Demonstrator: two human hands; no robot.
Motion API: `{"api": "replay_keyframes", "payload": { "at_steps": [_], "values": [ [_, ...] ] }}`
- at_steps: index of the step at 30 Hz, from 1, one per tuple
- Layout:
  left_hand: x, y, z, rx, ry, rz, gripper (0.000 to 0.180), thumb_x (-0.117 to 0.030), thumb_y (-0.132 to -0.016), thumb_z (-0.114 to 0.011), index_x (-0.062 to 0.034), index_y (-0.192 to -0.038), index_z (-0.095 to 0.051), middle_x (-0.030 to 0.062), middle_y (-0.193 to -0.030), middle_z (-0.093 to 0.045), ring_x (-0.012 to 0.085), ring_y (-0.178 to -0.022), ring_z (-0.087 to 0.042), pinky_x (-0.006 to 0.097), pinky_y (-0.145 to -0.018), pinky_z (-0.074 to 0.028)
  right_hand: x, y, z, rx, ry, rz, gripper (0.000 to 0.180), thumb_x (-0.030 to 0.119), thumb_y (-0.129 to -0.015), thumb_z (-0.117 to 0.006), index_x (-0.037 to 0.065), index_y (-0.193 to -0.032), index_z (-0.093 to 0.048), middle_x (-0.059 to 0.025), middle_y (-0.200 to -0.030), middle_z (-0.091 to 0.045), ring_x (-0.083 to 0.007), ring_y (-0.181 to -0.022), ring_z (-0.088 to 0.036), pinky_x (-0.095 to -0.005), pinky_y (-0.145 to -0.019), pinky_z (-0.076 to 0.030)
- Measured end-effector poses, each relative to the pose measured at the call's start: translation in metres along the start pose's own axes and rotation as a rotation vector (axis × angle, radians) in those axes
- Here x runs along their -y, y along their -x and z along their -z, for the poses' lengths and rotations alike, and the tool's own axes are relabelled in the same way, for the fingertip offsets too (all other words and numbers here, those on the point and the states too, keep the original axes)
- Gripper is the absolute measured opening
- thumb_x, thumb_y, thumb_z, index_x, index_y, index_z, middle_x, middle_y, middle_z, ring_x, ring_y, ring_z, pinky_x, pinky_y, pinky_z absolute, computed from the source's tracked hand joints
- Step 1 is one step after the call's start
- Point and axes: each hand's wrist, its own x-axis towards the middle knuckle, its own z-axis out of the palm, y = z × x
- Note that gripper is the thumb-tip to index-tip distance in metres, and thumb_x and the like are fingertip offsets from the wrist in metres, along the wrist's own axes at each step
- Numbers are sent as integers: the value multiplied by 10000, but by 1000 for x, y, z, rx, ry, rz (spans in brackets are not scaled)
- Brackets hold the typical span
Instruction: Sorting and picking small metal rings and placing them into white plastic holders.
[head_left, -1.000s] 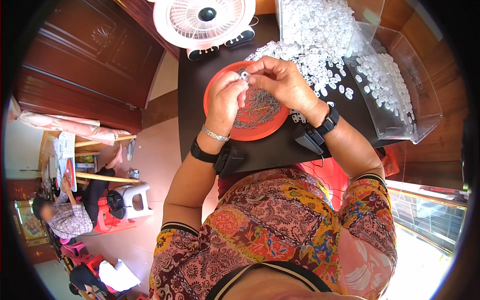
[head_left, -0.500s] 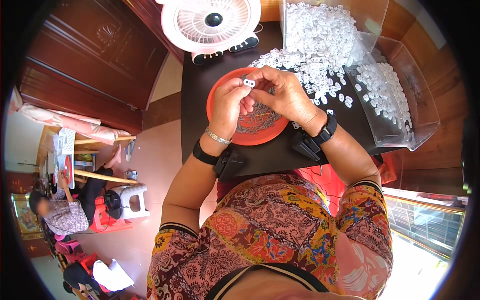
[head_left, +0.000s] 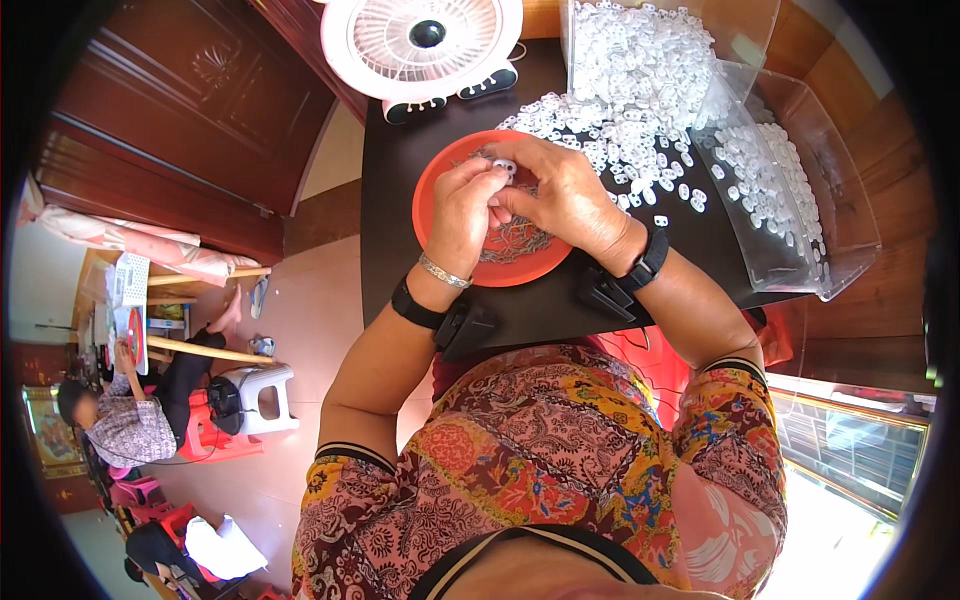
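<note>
Over a round orange-red plastic bowl, my two hands meet at a small white oval plastic piece with two dark holes. Thumb and fingers of my left hand are closed on it. My right hand is closed as well, its index finger bent over the far side of the piece and its thumb beneath. Whatever its fingertips pinch is hidden. Many thin grey metal pieces, like small screws or pins, lie in the bowl below.
Loose white oval pieces spread beside a heaped clear bin. Another clear bin lies at the right of the dark table. A white fan stands at the far edge. Farther left sits another person.
The white piece has tilted and shifted slightly right, now more covered by my fingers. My right hand has closed in around it, and my left wrist has moved slightly right.
</note>
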Motion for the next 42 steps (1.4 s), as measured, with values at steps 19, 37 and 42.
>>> {"api": "replay_keyframes", "payload": {
  "at_steps": [19, 37, 42],
  "values": [
    [-1, 2, 0, 61, 117, -16, 276, -216, -893, -483, 11, -803, -611, 79, -672, -611, 140, -540, -578, 224, -504, -440, -3, 3, 3, 105, 64, -30, 199, 174, -805, -647, 29, -940, -628, -163, -738, -636, -344, -684, -632, -391, -595, -518],
    [0, -6, 8, 37, 30, -83, 275, -236, -889, -479, -1, -852, -618, 72, -667, -605, 128, -544, -554, 226, -519, -435, 19, -22, 68, -241, 239, 56, 238, 124, -811, -710, 49, -1033, -673, -89, -821, -690, -135, -668, -647, -260, -595, -513],
    [-6, -3, 9, 28, 35, -90, 260, -213, -886, -481, -5, -831, -626, 66, -656, -603, 119, -537, -548, 220, -512, -427, 7, -31, 163, -531, 911, -139, 237, 199, -808, -705, 105, -1025, -688, -97, -876, -688, -187, -700, -648, -282, -626, -504]
  ]
}}
